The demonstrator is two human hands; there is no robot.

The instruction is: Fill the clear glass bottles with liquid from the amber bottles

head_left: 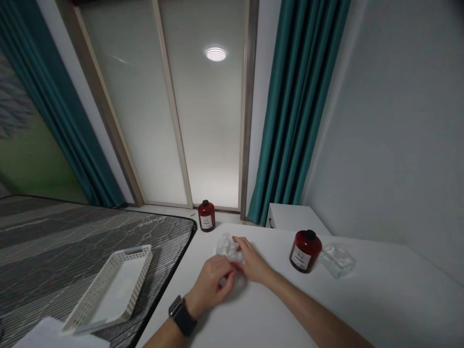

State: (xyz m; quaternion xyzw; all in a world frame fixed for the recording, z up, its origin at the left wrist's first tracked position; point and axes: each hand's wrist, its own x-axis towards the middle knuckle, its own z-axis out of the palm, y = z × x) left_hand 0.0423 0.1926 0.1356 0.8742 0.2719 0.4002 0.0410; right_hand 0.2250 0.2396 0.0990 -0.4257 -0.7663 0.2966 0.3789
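A piece of clear, lumpy plastic packaging [228, 247] lies on the white table [282, 309] between my hands. My left hand [213, 282], with a dark watch on the wrist, is curled closed at the packaging's near edge; its fingertips are partly hidden. My right hand [253, 262] grips the right side, thumb and fingers bent around it. Just beyond stands a dark red bottle [206, 216] with a black cap and white label. Right of my hands is a second red bottle [305, 251], upright, with another crumpled clear plastic package [338, 260] beside it.
Left of the table is a mattress [47, 251] in grey stripes, carrying a white perforated basket [143, 278] and white sheets [61, 336]. A white cabinet [299, 216] stands behind the table. Frosted sliding doors [213, 135] and teal curtains [293, 111] are at the back.
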